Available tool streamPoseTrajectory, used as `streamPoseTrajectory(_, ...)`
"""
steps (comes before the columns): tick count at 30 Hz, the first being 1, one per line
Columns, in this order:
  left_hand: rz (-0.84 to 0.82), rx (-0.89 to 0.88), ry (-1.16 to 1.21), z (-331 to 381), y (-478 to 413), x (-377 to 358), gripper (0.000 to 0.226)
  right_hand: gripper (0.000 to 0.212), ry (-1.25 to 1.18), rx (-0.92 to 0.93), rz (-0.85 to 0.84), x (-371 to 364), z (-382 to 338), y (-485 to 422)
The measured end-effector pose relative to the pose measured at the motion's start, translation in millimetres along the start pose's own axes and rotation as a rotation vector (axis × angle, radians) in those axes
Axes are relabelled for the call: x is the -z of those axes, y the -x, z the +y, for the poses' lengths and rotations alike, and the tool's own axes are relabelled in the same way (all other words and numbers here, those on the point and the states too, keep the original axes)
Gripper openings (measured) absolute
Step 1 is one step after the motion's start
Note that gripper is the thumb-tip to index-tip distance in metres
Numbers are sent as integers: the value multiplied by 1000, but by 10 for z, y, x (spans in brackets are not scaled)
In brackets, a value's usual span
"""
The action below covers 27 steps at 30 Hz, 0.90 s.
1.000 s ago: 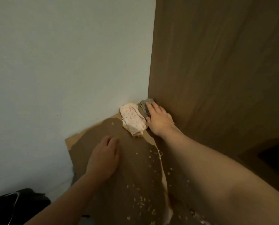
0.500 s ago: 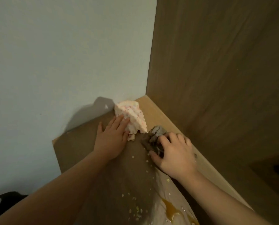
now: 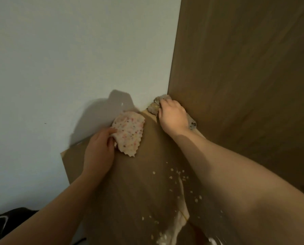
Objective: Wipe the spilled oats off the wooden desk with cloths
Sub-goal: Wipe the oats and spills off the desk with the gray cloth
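Observation:
My left hand (image 3: 99, 149) grips the edge of a white cloth with coloured dots (image 3: 130, 134), which lies on the wooden desk (image 3: 133, 183) near the wall. My right hand (image 3: 172, 115) presses a grey cloth (image 3: 154, 105) into the far corner of the desk, where the wall meets a wooden panel; the cloth bunches out past my fingers and wrist. Spilled oats (image 3: 177, 175) lie scattered over the desk between my forearms, and a pale wet patch (image 3: 176, 225) runs toward the near edge.
A pale wall (image 3: 68, 59) rises behind the desk. A tall wooden panel (image 3: 245, 68) closes off the right side. Something black (image 3: 4, 220) sits low at the left, beside the desk's left edge (image 3: 64, 167).
My right hand has pushed the grey cloth from mid-desk back into the far corner. My left hand has drawn back and taken hold of the dotted cloth's edge.

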<state>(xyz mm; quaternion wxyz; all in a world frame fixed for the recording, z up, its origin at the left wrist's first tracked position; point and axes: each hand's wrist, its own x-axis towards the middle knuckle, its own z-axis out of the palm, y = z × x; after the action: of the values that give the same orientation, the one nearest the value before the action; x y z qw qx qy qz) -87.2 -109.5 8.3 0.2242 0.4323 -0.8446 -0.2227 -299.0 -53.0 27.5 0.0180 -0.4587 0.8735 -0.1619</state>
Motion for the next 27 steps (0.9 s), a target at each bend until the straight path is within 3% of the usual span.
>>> streamPoseTrajectory(7, 34, 21, 17, 29, -5, -35, 28, 46, -15, 171, -189, 155, 54, 376)
streamPoseTrajectory(12, 38, 17, 32, 28, 1, -28, 27, 39, -187, 545, -277, 183, 143, 1057)
streamPoseTrajectory(14, 40, 19, 27, 33, 7, -34, 27, 33, -222, 467, -170, 244, 244, 1038)
streamPoseTrajectory(16, 42, -7, 20, 56, 27, -44, 27, 40, -172, 253, -47, 333, 315, 866)
streamPoseTrajectory(19, 50, -43, 10, 100, 86, -62, 26, 49, -11, 116, -144, 323, 346, 711)
streamPoseTrajectory(22, 28, -59, 7, 113, 85, -80, 24, 49, -80, 159, -210, 256, 271, 1024)
streamPoseTrajectory(24, -15, -95, -49, 175, 26, -124, 24, 47, -174, 300, -214, 296, 261, 1324)
streamPoseTrajectory(27, -120, -158, -163, 425, -144, -217, 41, 42, -275, 458, -211, 378, 329, 1572)
